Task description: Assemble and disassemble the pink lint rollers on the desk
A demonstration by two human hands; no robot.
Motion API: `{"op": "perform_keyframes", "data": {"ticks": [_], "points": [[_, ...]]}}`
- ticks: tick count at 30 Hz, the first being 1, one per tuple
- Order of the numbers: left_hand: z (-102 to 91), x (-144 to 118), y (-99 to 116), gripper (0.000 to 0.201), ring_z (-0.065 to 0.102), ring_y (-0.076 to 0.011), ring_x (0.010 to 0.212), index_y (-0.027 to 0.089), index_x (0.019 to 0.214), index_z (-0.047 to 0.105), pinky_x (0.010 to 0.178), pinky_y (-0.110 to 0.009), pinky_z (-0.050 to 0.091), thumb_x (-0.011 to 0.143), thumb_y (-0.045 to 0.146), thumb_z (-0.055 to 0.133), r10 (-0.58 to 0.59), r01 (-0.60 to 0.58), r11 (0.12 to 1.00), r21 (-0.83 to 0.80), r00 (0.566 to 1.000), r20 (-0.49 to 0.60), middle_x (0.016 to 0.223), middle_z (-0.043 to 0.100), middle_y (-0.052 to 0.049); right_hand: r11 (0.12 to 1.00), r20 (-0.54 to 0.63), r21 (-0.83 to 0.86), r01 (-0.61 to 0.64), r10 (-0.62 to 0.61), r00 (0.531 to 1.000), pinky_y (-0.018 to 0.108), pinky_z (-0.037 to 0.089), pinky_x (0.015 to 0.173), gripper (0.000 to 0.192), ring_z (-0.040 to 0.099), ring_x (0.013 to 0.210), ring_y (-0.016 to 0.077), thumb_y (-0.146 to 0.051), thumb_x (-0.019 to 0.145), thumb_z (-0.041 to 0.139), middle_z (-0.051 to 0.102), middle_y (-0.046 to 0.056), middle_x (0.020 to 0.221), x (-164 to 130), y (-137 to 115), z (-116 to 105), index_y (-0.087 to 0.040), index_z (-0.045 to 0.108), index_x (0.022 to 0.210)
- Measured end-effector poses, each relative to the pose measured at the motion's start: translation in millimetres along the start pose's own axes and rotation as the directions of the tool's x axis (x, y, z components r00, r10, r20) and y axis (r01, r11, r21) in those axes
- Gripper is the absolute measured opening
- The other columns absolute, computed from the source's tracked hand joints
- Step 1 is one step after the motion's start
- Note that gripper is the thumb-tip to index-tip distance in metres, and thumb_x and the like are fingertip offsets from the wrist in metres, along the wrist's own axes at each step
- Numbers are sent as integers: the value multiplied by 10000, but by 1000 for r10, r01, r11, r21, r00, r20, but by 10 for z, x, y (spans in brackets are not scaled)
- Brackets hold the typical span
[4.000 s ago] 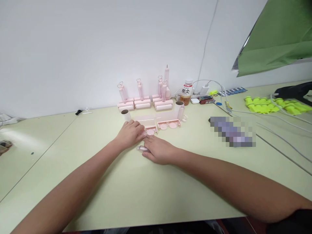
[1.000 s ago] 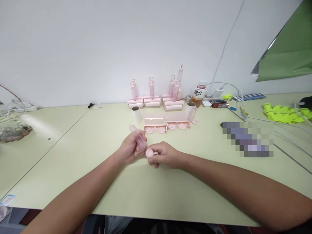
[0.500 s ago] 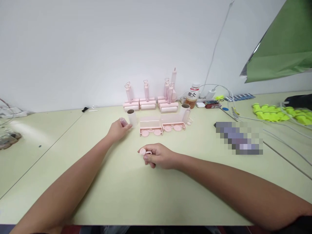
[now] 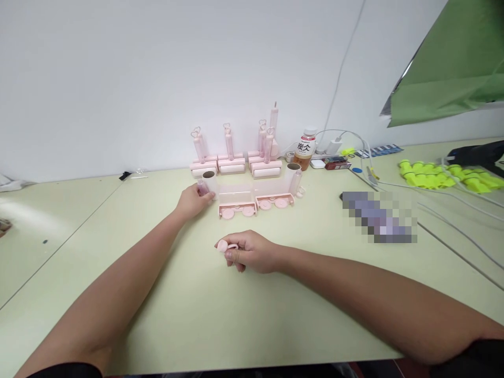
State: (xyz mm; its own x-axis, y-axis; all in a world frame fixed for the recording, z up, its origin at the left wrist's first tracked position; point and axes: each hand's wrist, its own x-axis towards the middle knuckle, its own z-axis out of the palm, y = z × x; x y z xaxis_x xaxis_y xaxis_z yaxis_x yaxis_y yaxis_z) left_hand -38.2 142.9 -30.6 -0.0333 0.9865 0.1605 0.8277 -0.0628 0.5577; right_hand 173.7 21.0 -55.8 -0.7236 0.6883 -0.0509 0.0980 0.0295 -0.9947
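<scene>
Left hand out at the paper roll, fingers curled round a clear pink tube — tube roughly upright, set against the roll's left side. Right hand resting on the table, loosely closed, pinching a small pink cap — disc face points left.

pink handle, beside white roll
</scene>
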Motion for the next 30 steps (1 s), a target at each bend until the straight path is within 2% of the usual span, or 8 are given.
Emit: {"op": "perform_keyframes", "data": {"ticks": [7,12,14,16,18,21,26,30], "points": [[44,-127,54,276,604,-177,733,208,916,562,617,-263,398,747,393,678,-14,13,1000,20,1000,19,822,652,-6,1000,-19,-9,2,-2,1000,228,483,570,175,559,543,67,-263,920,521,637,6,819,-22,-35,-1,-181,621,1038],[-98,-365,185,297,592,-176,674,211,999,530,576,-264,383,774,368,645,-77,78,996,33,996,-35,741,621,12,998,-77,62,1,4,997,229,482,525,157,544,516,72,-285,854,612,629,-1,772,-7,-4,8,-163,638,948],[-192,-577,290,186,566,-166,648,216,917,544,575,-263,376,847,388,555,13,-12,1000,10,998,-62,692,592,18,996,-124,86,5,6,992,218,456,485,154,518,481,66,-304,829,637,607,-17,716,13,-2,16,-158,629,876],[-279,-824,401,265,546,-151,639,213,800,560,581,-256,385,894,450,485,198,-189,977,-98,976,91,689,588,13,995,-170,101,-2,19,985,207,421,444,177,493,447,62,-326,803,660,585,-31,663,36,-11,21,-158,603,806],[-344,-1044,487,308,553,-152,674,217,823,606,591,-253,396,886,499,501,363,-320,930,-181,877,314,761,625,2,993,-202,117,5,19,979,200,394,422,211,472,425,57,-343,780,677,562,-45,614,55,-23,19,-161,573,751],[-395,-1221,510,341,534,-158,633,246,950,655,557,-262,375,869,550,520,376,-339,926,-164,814,443,747,632,-2,987,-229,158,28,9,973,193,389,421,251,459,418,52,-360,758,694,531,-59,567,76,-32,3,-165,548,697],[-394,-1112,276,279,549,-161,628,273,874,691,586,-275,408,869,502,531,345,-332,937,-111,821,454,736,642,-6,979,-236,204,5,44,971,206,423,429,231,505,430,64,-366,753,695,593,-36,616,92,-31,-19,-154,608,780],[-349,-833,-16,260,592,-177,726,244,759,715,649,-281,452,770,487,621,217,-208,976,-61,946,242,914,651,-43,972,-250,231,-27,87,964,209,435,436,190,512,436,66,-270,747,686,613,-30,628,91,-52,-5,-142,632,877]]}}
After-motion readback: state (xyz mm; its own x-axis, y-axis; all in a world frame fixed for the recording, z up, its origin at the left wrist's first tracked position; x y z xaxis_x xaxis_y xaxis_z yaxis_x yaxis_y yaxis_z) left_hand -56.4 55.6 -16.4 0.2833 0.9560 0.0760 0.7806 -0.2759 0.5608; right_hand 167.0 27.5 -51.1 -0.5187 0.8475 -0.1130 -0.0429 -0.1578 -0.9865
